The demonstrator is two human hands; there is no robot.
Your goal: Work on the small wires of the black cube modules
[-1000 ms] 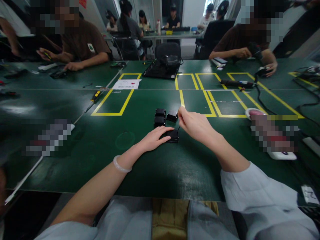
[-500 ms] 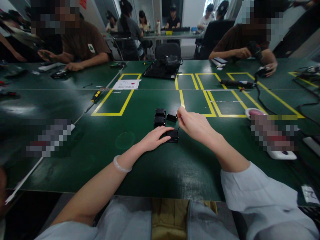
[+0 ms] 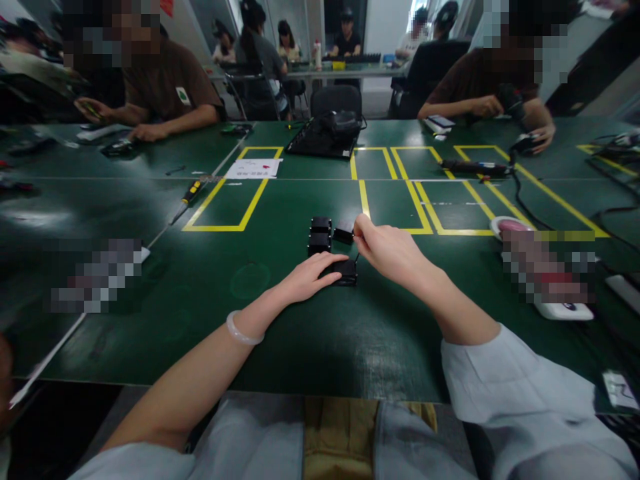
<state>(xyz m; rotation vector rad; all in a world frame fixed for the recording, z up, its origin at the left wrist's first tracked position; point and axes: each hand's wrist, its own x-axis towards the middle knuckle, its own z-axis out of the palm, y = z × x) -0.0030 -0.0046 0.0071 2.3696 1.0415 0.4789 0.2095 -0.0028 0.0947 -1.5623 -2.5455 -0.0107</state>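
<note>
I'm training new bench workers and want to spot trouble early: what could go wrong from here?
The thin dark tool in the right hand might slip at the black block's right edge and jab the left hand, whose fingers rest on that block.
The right hand could also nudge the separate block lying close to its fingertips.

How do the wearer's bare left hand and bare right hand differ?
Fingers: the bare left hand is stretched out, thumb apart; the bare right hand is curled into a pinch.
Contact: the left hand rests on a black rectangular block; the right hand pinches a thin dark rod at that block's right end.
Wrist: the left wears a pale round bangle; the right shows none.
Shared: both work above the dark green table.
</note>
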